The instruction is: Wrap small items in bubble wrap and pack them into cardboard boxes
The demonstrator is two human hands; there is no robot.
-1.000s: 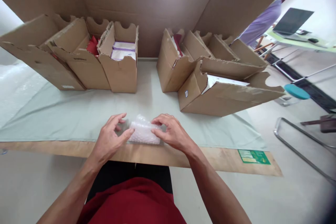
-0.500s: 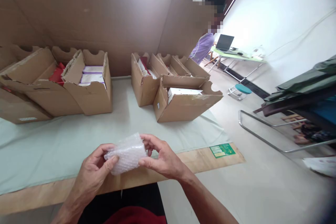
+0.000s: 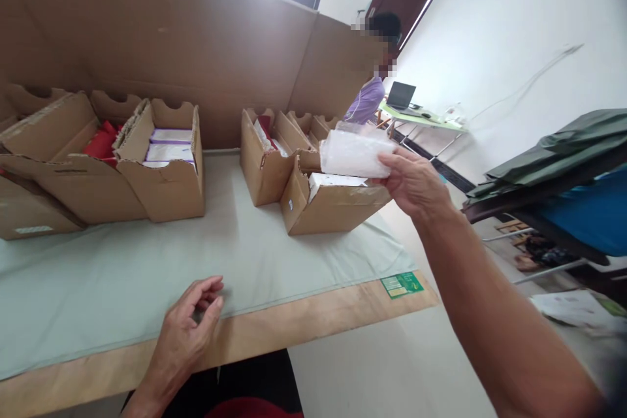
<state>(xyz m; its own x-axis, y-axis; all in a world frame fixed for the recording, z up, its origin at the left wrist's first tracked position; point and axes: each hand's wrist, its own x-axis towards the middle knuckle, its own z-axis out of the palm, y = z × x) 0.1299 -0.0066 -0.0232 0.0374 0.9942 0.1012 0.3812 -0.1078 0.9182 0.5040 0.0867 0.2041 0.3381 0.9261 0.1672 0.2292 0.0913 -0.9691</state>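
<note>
Bubble-wrapped packet (image 3: pixel 353 151), whitish, seemingly flat, pinched in right hand (image 3: pixel 416 183); left hand (image 3: pixel 189 326) loosely curled, empty.

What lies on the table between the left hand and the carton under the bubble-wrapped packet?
Head view: only bare pale green cloth between left hand and carton.

my left hand (image 3: pixel 189 326): bare, no glove, ring or watch | my right hand (image 3: pixel 414 183): bare, forearm unsleeved | my clothes: red top, black trousers at the bottom edge
</note>
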